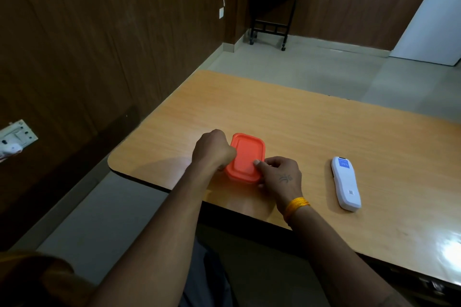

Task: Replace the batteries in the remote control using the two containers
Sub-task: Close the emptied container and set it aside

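An orange lidded container [247, 154] sits near the left front corner of the wooden table [311, 127]. My left hand [214, 149] is curled against its left side, fingers closed on the edge. My right hand [279, 174] grips its near right corner, thumb pressed on top of the lid. A white remote control [345, 183] lies face down on the table to the right of the container, apart from both hands. Only one container is in view.
The table's front edge and rounded left corner run just below my hands. A dark wood-panelled wall with a socket [17, 136] stands to the left. A small black wheeled side table [272, 12] with a potted plant stands at the far wall.
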A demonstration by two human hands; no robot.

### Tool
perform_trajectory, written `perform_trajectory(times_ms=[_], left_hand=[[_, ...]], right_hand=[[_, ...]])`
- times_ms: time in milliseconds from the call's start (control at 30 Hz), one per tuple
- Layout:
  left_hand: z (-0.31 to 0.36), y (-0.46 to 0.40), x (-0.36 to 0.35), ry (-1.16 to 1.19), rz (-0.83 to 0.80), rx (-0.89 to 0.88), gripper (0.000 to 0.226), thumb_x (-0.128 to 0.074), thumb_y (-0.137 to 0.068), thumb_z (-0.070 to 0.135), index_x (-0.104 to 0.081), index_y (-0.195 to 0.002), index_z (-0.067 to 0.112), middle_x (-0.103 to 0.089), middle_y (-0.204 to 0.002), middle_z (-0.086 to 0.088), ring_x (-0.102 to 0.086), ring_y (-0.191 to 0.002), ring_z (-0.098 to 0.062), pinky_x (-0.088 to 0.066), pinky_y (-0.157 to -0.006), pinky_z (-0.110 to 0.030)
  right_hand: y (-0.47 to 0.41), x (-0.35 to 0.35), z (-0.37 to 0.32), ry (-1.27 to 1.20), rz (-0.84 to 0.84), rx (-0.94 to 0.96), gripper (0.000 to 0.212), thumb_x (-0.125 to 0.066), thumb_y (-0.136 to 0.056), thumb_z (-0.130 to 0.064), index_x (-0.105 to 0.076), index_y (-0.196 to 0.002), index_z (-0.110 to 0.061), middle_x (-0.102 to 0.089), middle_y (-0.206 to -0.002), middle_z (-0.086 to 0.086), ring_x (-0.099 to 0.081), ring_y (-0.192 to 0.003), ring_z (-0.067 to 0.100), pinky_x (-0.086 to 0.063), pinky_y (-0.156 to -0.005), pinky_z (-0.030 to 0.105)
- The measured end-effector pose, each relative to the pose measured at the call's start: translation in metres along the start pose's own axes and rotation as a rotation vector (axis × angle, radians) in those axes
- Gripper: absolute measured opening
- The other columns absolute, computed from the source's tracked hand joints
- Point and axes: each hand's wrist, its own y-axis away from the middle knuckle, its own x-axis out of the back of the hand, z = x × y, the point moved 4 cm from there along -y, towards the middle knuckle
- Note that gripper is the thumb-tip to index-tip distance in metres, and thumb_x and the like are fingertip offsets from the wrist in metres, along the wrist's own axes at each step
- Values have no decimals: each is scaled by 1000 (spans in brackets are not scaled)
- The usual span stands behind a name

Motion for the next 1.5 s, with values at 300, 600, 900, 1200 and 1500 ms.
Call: perform_trajectory(times_ms=[300,600,900,1200,1500], left_hand=[[18,10,-9,343,-79,-19,21,-62,-89,15,-66,-91,-6,-74,-95,-24,-76,-82,-40,-66,-71,-55],[36,9,-22,295,54,-14,85,-24,-101,74,-71,-100,3,-72,-99,-18,-70,-89,-40,-61,-77,-45],[55,7,-44,311,23,-60,78,-26,-107,65,-74,-99,4,-73,-99,-17,-69,-92,-37,-58,-79,-43],[72,11,-60,491,-48,-74,59,-39,-106,57,-56,-67,16,-63,-76,-5,-61,-77,-31,-41,-65,-35],[64,9,-59,598,-36,6,69,-39,-101,72,-60,-70,13,-63,-73,-6,-60,-69,-28,-44,-66,-37]], right_hand=[[-6,3,-14,-220,23,-4,97,-36,-75,-95,-74,-88,-7,-77,-85,14,-75,-82,38,-62,-74,65],[-3,-9,-24,-308,134,19,73,-36,-101,-70,-69,-73,-11,-73,-78,15,-74,-75,37,-63,-64,59],[-23,15,-12,-279,148,-14,71,-43,-101,-68,-69,-76,-8,-71,-78,12,-69,-74,36,-59,-66,51],[-30,43,-13,-135,177,41,80,-35,-98,-77,-70,-72,-10,-73,-75,10,-70,-77,32,-58,-78,50],[-24,29,-13,-188,143,8,93,-35,-79,-91,-75,-81,-7,-77,-78,10,-74,-80,33,-61,-84,58]])
